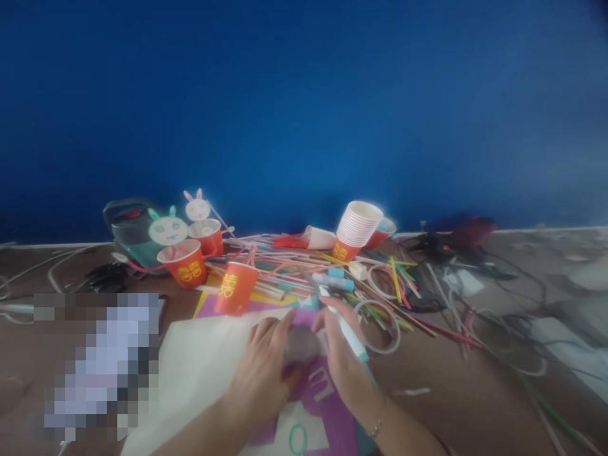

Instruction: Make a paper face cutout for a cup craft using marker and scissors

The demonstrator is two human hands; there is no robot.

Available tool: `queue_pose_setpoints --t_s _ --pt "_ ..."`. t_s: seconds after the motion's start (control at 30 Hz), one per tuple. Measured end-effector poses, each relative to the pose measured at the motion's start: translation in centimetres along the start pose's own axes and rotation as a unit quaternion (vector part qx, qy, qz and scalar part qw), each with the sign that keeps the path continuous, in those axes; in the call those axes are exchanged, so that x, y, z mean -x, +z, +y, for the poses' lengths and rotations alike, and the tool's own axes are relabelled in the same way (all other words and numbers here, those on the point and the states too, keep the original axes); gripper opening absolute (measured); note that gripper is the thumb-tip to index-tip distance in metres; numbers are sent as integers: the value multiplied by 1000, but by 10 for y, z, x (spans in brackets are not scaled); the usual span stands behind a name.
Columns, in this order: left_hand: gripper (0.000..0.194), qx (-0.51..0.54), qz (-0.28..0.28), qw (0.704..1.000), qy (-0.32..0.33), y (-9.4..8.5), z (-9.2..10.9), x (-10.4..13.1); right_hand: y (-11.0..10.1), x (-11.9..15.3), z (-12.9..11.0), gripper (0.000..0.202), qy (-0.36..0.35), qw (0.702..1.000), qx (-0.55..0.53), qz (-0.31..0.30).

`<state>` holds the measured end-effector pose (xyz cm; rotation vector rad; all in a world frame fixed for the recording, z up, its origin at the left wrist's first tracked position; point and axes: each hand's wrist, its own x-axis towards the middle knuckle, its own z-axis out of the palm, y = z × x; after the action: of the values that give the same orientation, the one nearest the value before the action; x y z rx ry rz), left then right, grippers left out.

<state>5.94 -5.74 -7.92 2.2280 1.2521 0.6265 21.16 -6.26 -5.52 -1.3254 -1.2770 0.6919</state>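
Note:
My right hand (pixel 344 351) is closed on a white marker (pixel 349 332) with a teal end, which lies slantwise across the hand. My left hand (pixel 261 364) rests over white paper (pixel 194 354), with its index finger and thumb around a roundish grey thing (pixel 303 344), too blurred to name. Purple paper (pixel 337 405) lies underneath. Near my wrists is a white cut-out piece (pixel 311 434) bearing a teal ring outline. Just beyond my left hand, an orange paper cup (pixel 237 288) with gold characters leans slightly.
Loose coloured sticks (pixel 294 266) spread behind my hands, with another marker (pixel 332 282) among them. Stacked paper cups (pixel 358 228) stand at the back. Two cups at left, one an orange cup (pixel 185 266), carry rabbit faces (pixel 168 229). Cables (pixel 513 354) lie at right.

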Motion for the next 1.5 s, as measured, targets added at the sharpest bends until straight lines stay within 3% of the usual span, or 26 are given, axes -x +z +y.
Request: queue_pose_setpoints --t_s 0.27,0.53,0.83,1.07,1.2,1.5 --pt "61 -23 23 999 22 -3 4 -1 -4 2 9 22 -49 999 9 20" --pt "71 -58 50 996 34 -3 5 -4 -3 2 17 22 -12 999 -31 16" --pt "43 -25 29 999 18 -3 2 -3 -3 1 15 23 40 997 -63 25" --pt "44 -26 30 999 7 -3 2 -7 -12 -17 13 23 53 996 16 -75" --pt "42 -23 27 999 0 -5 3 -7 -12 -15 16 22 63 993 35 -93" --pt "39 -17 24 1000 2 -5 3 -6 -11 -15 15 18 -102 966 153 -183"
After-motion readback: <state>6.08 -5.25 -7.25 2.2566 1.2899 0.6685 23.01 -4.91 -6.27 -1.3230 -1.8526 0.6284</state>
